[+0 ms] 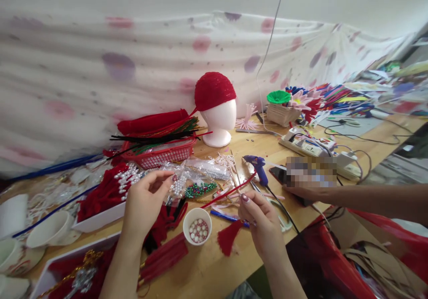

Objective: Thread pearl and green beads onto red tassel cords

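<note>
My left hand (145,201) is closed in a pinch over a clear bag of white pearl beads (179,187). Whether its fingertips grip the bag or something tiny is unclear. My right hand (261,221) has thumb and fingers pressed together on the top of a red tassel (228,239), whose fringe hangs to the left. Between my hands stands a white cup (197,241) with pearl beads inside. Just beyond lie green and red beads (200,190) and a thin red stem (230,192).
A purple glue gun (257,167) stands behind my right hand. Farther back is a white foam head (220,120) wearing a red cap (215,92), beside a red basket (160,155). Another person's arm (368,201) reaches in beside a phone (279,174) and a power strip (347,169).
</note>
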`<state>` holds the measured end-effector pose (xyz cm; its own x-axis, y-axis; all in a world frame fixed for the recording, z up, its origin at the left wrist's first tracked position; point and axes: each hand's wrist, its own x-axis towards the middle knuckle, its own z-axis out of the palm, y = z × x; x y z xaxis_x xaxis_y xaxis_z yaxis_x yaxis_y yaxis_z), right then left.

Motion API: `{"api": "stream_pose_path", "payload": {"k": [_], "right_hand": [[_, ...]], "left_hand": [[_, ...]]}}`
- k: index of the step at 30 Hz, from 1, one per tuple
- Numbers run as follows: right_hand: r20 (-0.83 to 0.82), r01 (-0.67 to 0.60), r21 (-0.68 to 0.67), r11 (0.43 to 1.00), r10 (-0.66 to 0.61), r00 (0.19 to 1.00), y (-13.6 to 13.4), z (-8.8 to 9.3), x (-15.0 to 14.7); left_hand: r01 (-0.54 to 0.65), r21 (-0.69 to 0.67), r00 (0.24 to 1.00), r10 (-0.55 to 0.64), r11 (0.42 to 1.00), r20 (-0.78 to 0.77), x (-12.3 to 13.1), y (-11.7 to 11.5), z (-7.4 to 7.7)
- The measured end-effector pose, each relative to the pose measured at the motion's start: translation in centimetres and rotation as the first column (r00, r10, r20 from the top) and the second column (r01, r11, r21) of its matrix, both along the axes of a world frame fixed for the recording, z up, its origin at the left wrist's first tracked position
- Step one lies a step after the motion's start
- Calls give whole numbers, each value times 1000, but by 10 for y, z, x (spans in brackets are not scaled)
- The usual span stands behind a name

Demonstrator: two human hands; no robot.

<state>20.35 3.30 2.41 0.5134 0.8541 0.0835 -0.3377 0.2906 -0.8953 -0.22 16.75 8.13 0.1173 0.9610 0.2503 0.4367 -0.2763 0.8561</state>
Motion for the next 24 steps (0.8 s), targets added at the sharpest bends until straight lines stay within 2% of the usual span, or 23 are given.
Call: {"api": "stream_pose_path", "payload": {"k": [3, 8, 12, 18, 21, 24], "right_hand": [[-5, -1, -7, 1000, 1, 1000, -1, -3, 2], [-12, -25, -18, 1000, 25, 1000, -5, -7, 7], [-13, -30, -21, 999, 30, 999, -8, -9, 9], [-9, -53, -25, 998, 53, 999, -11, -8, 9], [-8, -56, -21, 998, 56, 998, -10, -4, 7], [-7, -50, -7, 999, 50, 999, -9, 0, 0]], "left_hand": [[23, 5, 999, -23, 1000, -47, 11, 15, -3], [90, -1, 969, -88, 996, -229, 46, 43, -13], [125, -51, 927, -135, 991, -350, 63, 54, -19], [133, -100, 907, -162, 986, -388, 58, 48, -22], [112, -66, 929, -128, 992, -346, 47, 38, -12], [87, -6, 962, -85, 996, -260, 33, 22, 4]]}}
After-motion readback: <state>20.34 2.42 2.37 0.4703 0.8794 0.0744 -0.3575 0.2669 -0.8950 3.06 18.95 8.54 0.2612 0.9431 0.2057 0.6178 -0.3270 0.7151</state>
